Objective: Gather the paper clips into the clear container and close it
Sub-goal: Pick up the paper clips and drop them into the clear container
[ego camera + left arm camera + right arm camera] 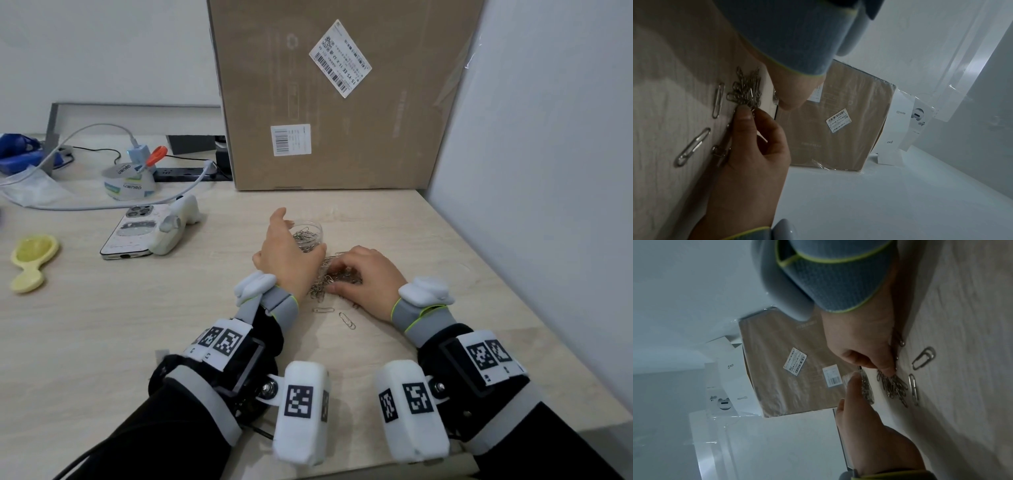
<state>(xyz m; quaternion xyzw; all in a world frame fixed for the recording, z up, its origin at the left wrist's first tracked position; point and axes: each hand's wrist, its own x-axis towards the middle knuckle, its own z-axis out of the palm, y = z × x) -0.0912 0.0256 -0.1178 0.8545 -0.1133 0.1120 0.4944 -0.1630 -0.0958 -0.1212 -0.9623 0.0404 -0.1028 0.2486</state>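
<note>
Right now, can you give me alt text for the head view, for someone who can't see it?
Over a light wooden desk, the left hand rests by a clear container partly filled with paper clips, while the right hand gathers a loose pile of clips. Two stray clips lie nearer the person; a cardboard box stands behind.

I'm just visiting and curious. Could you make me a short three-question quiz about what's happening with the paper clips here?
1. True or false: the clear container already holds some paper clips.
2. Which hand gathers the pile of paper clips on the table? A left hand; B right hand.
3. How many single clips lie apart, nearer the person than the pile?

Key: 1 true; 2 B; 3 two.
</note>
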